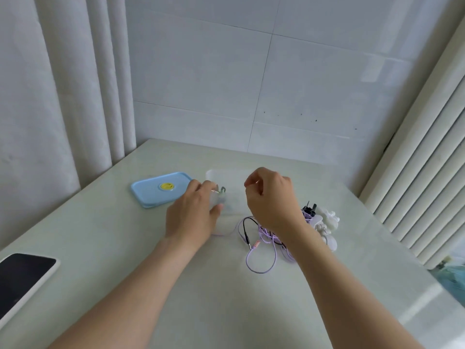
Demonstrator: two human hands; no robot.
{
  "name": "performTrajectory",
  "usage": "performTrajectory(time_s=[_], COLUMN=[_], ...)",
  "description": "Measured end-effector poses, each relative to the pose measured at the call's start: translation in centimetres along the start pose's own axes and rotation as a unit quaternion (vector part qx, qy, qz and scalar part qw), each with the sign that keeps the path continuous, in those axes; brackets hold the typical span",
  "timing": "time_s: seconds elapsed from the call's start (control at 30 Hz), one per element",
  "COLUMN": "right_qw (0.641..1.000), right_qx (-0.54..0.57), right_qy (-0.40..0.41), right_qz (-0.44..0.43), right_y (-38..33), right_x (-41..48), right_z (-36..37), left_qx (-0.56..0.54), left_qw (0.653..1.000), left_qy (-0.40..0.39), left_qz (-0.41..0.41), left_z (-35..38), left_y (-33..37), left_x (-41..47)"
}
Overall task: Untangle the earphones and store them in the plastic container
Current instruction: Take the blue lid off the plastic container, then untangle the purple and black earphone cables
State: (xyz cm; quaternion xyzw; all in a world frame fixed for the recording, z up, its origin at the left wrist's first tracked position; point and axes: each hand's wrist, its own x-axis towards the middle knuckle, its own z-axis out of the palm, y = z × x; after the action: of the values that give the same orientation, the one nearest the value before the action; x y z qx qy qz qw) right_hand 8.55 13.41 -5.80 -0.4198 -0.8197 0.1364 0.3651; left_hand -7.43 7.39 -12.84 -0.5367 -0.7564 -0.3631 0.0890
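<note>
Nearest us, far left of the container (pixel 210 173), lies one phone (pixel 22 280), a dark glassy slab with a white edge and a blank screen. Just near-right of the container sprawl the earphones (pixel 264 234): thin purple and black cords in one loose tangle, with two metal jacks showing. We cannot count the sets. Right of the container sit one black plug (pixel 309 210) and some glossy white plastic pieces (pixel 327 222). Our left hand (pixel 193 212) pinches one small greenish earbud (pixel 223 190) at the container's left wall, thumb against that wall. Our right hand (pixel 271 197) hovers over the container, fingers curled, tips together; whether they hold anything we cannot tell. The container is one clear plastic box with rounded corners. Left of it lies one pale-blue lid (pixel 148 192), flat and rounded, with one yellow smiley badge.
</note>
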Motion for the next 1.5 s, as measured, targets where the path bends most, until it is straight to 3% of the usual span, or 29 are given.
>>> performTrajectory(time_s=[0.13,0.2,0.33,0.47,0.57,0.63,0.7,0.77,0.83,0.87,0.9,0.97,1.1,1.17,1.23,1.33,1.4,1.5], right_qw=[1.000,0.997,0.983,0.981,0.992,0.994,0.989,0.983,0.977,0.975,0.975,0.974,0.974,0.971,0.956,0.889,0.856,0.837], right_qx=[-0.024,-0.071,-0.163,-0.153,-0.108,-0.053,0.008,0.063,0.101,0.113,0.122,0.137,0.133,0.145,0.186,0.345,0.399,0.418], right_qy=[0.014,0.017,-0.064,-0.096,-0.028,0.060,0.120,0.149,0.159,0.158,0.156,0.153,0.159,0.160,0.167,0.154,0.130,0.084], right_qz=[-0.001,0.000,0.050,0.067,0.054,0.068,0.083,0.092,0.102,0.104,0.103,0.097,0.093,0.101,0.151,0.259,0.300,0.344], right_y=[2.0,3.1,4.6,5.8,6.4,6.5,6.4,6.1,5.7,5.6,5.5,5.6,5.9,6.0,6.0,5.9,5.8,5.8], right_x=[-3.1,-4.3,-6.4,-7.2,-6.6,-6.1,-5.8,-5.8,-5.9,-5.9,-5.9,-5.9,-5.8,-5.8,-5.7,-5.6,-5.6,-5.9], right_z=[-1.7,-2.2,-3.0,-3.2,-3.0,-3.0,-3.2,-3.3,-3.4,-3.4,-3.4,-3.4,-3.4,-3.4,-3.4,-3.9,-4.4,-4.6], left_qx=[-0.020,-0.028,0.011,-0.001,-0.066,-0.190,-0.388,-0.589,-0.709,-0.733,-0.738,-0.713,-0.489,-0.394,-0.292,-0.133,-0.082,-0.040], left_qw=[0.997,0.999,0.994,0.994,0.996,0.977,0.904,0.772,0.650,0.621,0.615,0.644,0.853,0.911,0.948,0.973,0.977,0.981], left_qy=[0.072,0.037,-0.106,-0.106,-0.051,-0.003,0.029,0.020,-0.020,-0.032,-0.035,-0.009,0.078,0.096,0.121,0.089,0.070,0.070], left_qz=[0.032,0.020,0.013,0.005,-0.044,-0.101,-0.175,-0.238,-0.272,-0.275,-0.276,-0.277,-0.163,-0.078,0.024,0.168,0.186,0.178], left_z=[-0.4,-0.5,0.6,1.6,1.3,0.6,-0.4,-1.4,-2.3,-2.6,-2.4,-1.9,-1.4,-1.8,-2.6,-2.4,-1.8,-1.1], left_y=[1.7,3.1,5.4,4.9,4.9,5.2,5.7,6.3,6.9,7.2,7.1,6.9,5.5,4.8,4.4,3.4,3.2,3.4], left_x=[-0.4,-1.1,-2.9,-3.0,-2.8,-2.3,-1.4,-0.8,-0.7,-0.7,-0.7,-0.5,-0.6,-0.9,-1.0,-1.1,-1.2,-1.4])
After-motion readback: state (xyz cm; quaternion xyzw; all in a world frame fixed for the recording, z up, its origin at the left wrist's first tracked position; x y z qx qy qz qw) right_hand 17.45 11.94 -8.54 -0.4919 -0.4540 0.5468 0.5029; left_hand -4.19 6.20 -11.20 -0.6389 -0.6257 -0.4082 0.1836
